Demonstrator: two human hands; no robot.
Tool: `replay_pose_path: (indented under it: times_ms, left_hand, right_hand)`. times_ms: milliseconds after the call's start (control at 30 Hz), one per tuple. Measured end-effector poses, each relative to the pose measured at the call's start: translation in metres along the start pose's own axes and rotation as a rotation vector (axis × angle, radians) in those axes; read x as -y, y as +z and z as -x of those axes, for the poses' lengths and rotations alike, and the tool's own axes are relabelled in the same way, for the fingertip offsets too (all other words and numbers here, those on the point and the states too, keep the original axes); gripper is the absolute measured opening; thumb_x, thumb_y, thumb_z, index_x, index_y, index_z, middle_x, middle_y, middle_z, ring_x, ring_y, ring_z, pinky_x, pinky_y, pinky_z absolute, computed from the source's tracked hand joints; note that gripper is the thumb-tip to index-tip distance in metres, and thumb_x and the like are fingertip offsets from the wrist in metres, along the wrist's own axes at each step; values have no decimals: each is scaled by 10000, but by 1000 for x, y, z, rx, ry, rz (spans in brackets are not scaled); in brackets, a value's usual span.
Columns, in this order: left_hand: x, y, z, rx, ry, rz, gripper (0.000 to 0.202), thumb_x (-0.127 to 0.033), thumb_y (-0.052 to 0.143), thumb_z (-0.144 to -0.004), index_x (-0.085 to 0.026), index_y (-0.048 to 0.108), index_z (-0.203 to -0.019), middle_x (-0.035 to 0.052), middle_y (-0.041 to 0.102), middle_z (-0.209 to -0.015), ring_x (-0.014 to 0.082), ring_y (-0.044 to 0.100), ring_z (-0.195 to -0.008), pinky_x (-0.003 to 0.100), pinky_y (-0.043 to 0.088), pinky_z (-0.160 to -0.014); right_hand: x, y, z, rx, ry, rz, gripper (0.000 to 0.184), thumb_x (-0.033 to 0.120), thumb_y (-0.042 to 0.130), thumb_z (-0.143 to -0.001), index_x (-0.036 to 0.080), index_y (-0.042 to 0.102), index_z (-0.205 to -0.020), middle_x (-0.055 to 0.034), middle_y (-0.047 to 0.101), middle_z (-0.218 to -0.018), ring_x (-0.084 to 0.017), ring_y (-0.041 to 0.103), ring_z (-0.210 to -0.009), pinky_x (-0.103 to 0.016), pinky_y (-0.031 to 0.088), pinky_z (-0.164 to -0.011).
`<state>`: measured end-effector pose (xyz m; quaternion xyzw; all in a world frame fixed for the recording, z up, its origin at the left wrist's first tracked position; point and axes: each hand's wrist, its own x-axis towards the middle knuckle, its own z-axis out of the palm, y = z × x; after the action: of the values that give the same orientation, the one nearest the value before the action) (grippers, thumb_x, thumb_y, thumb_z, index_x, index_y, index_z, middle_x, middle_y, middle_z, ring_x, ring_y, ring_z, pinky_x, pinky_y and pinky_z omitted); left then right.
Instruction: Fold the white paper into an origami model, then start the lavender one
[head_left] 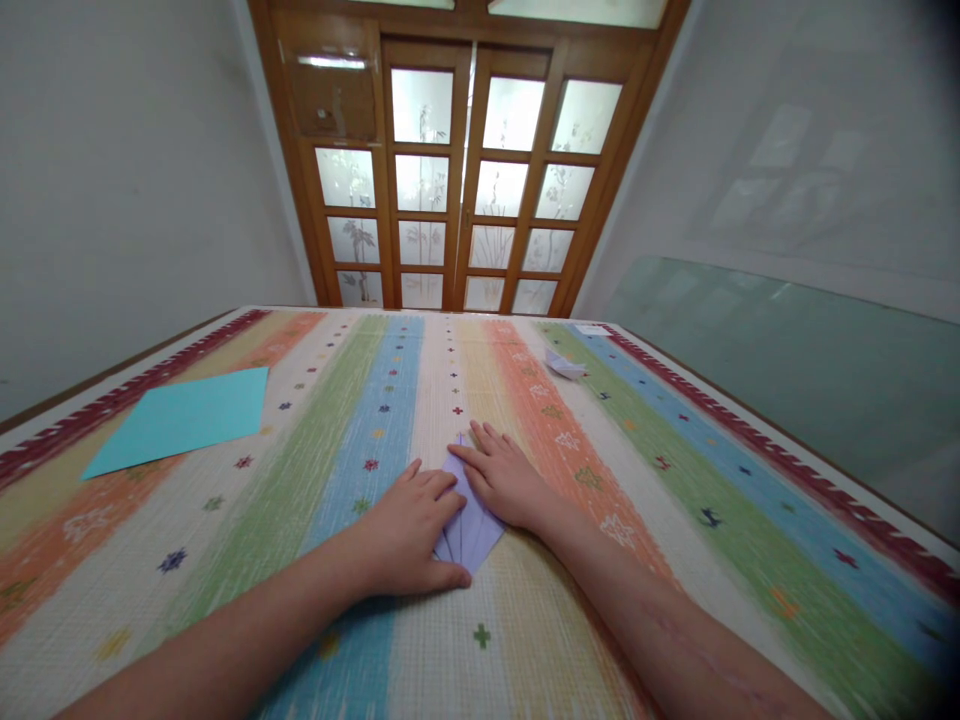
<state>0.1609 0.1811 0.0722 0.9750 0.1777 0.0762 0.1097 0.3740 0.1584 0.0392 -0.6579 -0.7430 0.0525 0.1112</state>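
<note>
A light purple sheet of origami paper (474, 520), folded to a narrow kite-like shape with a pointed top and several creases, lies on the tablecloth in front of me. My left hand (412, 525) holds its left side down, fingers on the upper left part and thumb at the bottom corner. Across the upper right side rests my right hand (504, 475), its fingers stretched out and spread, with the index finger over the paper's tip. Both hands cover parts of the paper's edges.
On the left of the striped tablecloth (300, 480) lies a turquoise paper sheet (184, 420). A small folded pale purple paper piece (564, 365) sits at the far right, with a white slip (592, 330) behind it. Beyond the table stand wooden glazed doors (465, 170).
</note>
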Motion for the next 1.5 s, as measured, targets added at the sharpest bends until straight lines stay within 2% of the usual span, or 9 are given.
replay_pose_path:
  times_ms: [333, 500, 600, 667, 767, 900, 1100, 1267, 1500]
  left_hand:
    - [-12, -2, 7, 6, -51, -65, 721, -568, 681, -744, -190, 487, -1327, 158, 546, -1299, 336, 517, -1195, 537, 315, -1092]
    - [-9, -4, 3, -23, -123, -45, 462, -470, 581, -863, -185, 564, -1226, 129, 620, -1184, 292, 595, -1042, 465, 449, -966]
    - [0, -1, -1, -82, -132, -64, 385, -424, 568, -880, -174, 596, -1172, 131, 627, -1181, 298, 574, -1084, 449, 454, -958]
    - [7, 1, -3, -102, -124, -65, 387, -413, 567, -882, -164, 599, -1177, 137, 618, -1207, 299, 553, -1133, 449, 433, -996]
    - [13, 3, -3, -99, -118, -47, 394, -401, 562, -888, -156, 603, -1194, 138, 615, -1223, 294, 551, -1145, 447, 427, -1009]
    - [11, 3, -2, -98, -111, -9, 337, -385, 550, -903, -184, 647, -1155, 115, 636, -1191, 283, 568, -1108, 446, 440, -987]
    - [15, 3, -5, -110, -51, 88, 253, -272, 489, -940, -193, 699, -1056, 84, 671, -1097, 233, 588, -1042, 385, 452, -958]
    - [20, 3, -6, -121, -64, 123, 228, -202, 492, -922, -205, 698, -1021, 57, 690, -979, 210, 610, -958, 347, 475, -898]
    - [27, 3, -6, -145, -155, -28, 286, -306, 564, -890, -183, 666, -1127, 91, 660, -1174, 268, 563, -1111, 422, 423, -1005]
  right_hand:
    - [1, 2, -4, -2, 86, 46, 508, 379, 375, -981, 288, 372, -1481, -118, 265, -1574, -321, 209, -1449, -536, 188, -1140]
    - [2, 3, -3, -42, 79, 32, 536, 401, 382, -979, 282, 330, -1499, -119, 299, -1560, -314, 249, -1436, -533, 202, -1134]
    - [3, 0, -2, -93, 86, 11, 589, 412, 423, -960, 242, 301, -1511, -132, 361, -1526, -310, 311, -1405, -521, 242, -1118]
    - [2, -3, 0, -150, 101, -3, 589, 426, 447, -947, 206, 352, -1486, -139, 433, -1477, -303, 371, -1365, -496, 283, -1100]
    - [-1, -11, 7, -211, 86, -31, 458, 448, 450, -948, 198, 567, -1313, -119, 544, -1370, -280, 471, -1274, -441, 346, -1061]
    - [-4, -19, 14, -152, 29, -50, 381, 486, 521, -910, 220, 693, -1123, -108, 618, -1255, -271, 548, -1164, -409, 399, -999]
    - [0, -19, 13, -126, 4, -96, 338, 431, 552, -905, 212, 693, -1120, -100, 642, -1200, -256, 569, -1119, -390, 426, -963]
    - [6, -16, 13, -117, -66, -148, 291, 367, 558, -907, 236, 693, -1130, -79, 632, -1238, -257, 533, -1181, -421, 391, -1013]
    - [9, -15, 15, -34, -105, -118, 365, 363, 529, -924, 280, 620, -1268, -74, 578, -1338, -293, 432, -1304, -511, 316, -1070]
